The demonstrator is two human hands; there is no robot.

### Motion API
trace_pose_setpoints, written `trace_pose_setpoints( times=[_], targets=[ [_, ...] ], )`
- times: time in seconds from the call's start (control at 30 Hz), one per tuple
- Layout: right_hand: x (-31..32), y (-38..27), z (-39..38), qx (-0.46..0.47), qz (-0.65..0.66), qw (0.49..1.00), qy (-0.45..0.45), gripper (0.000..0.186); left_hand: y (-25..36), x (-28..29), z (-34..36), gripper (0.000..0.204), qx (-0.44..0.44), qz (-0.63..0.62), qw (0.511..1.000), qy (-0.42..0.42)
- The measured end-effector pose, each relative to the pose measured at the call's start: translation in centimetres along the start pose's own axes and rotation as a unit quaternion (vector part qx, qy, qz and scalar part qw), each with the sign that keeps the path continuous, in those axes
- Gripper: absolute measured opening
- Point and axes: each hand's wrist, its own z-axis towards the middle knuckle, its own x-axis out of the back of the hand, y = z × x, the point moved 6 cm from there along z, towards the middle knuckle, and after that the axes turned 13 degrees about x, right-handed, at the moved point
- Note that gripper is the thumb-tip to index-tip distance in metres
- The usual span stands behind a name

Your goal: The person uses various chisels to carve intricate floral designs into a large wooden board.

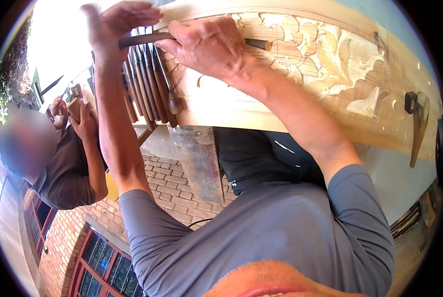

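Note:
My right hand (pixel 209 47) is wrapped round a carving gouge (pixel 147 38) with a dark handle, held low and nearly level over the wooden panel (pixel 231 106). Its working end points right, at the leaf-like relief (pixel 300 44) cut into the wood; the exact contact of the edge cannot be made out. Beside the butt of the handle, my left hand (pixel 122 24) is raised and open, its fingers stretched out and its thumb blurred. Pale chips and curled shavings lie about the carved shapes.
Several carving tools (pixel 149 84) lie side by side on the panel's left part. A hammer (pixel 418 123) with a wooden handle rests at the right end. On the left, another person (pixel 68 168) handles a small wooden piece (pixel 74 109). Brick paving (pixel 167 185) shows below.

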Motion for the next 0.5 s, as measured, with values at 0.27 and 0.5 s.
trace_pose_setpoints(
  times=[0.27,0.5],
  targets=[
    [1.4,-2.2,0.9,0.041,0.015,0.998,0.037,0.039,0.1,-2.6,-2.8,0.136,-0.068,0.032,0.997,0.021],
    [1.6,-1.3,1.0,0.056,0.053,0.996,0.041,0.033,1.3,-5.9,-4.6,0.126,0.003,0.209,0.962,0.174]
  ],
)
